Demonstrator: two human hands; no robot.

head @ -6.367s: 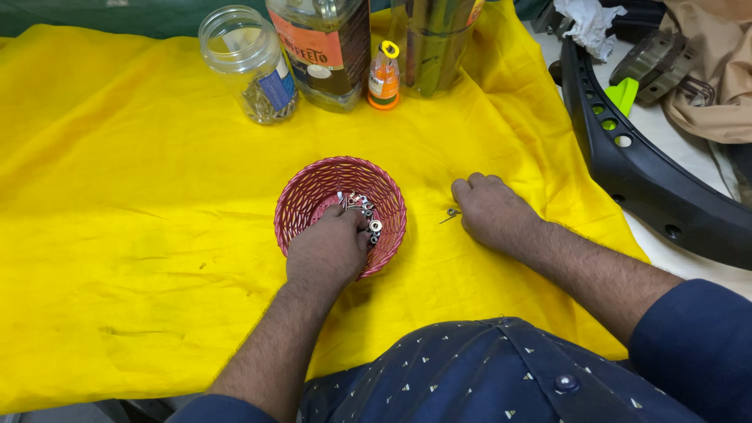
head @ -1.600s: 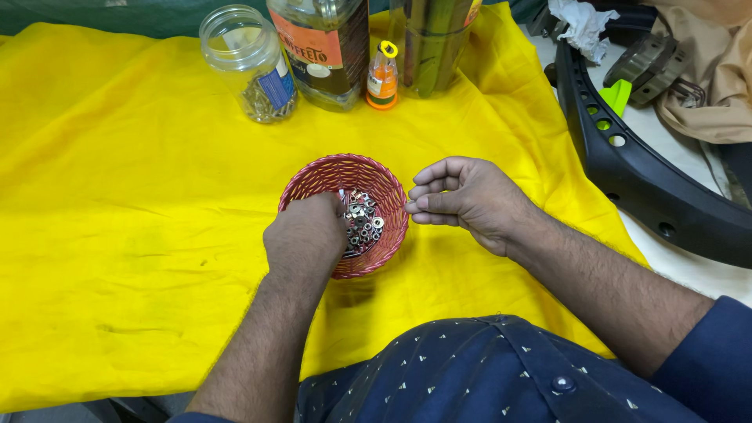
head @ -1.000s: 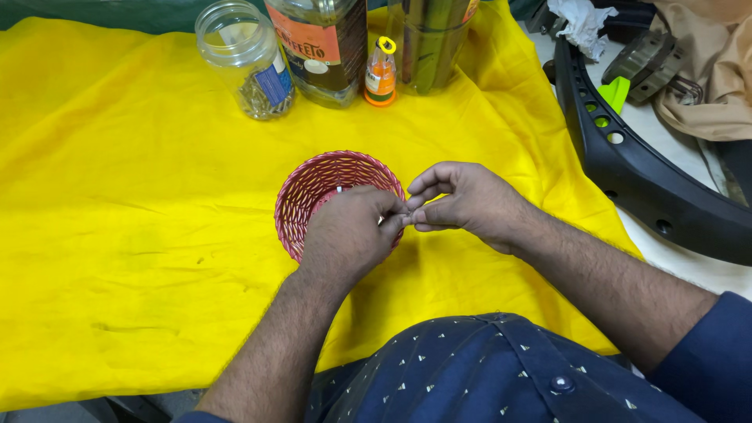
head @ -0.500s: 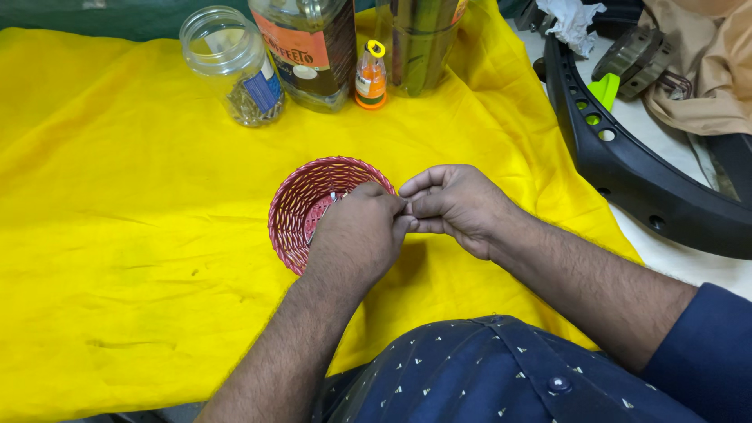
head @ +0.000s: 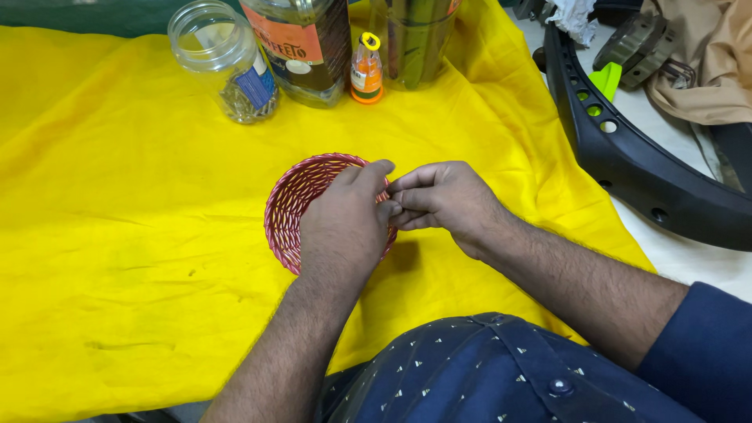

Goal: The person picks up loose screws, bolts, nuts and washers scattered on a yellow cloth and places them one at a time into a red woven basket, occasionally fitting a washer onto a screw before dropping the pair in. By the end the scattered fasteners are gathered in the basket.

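Left hand (head: 345, 227) covers the red woven basket (head: 291, 205) at worktop centre. Right hand (head: 446, 202), at 3 o'clock, meets it fingertip to fingertip; fingers pinched together, contents hidden.

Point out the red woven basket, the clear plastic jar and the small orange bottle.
red woven basket (head: 288, 205), head view, on its left inner wall.
clear plastic jar (head: 223, 66), head view, on its see-through side wall.
small orange bottle (head: 366, 77), head view, on the middle of its body.
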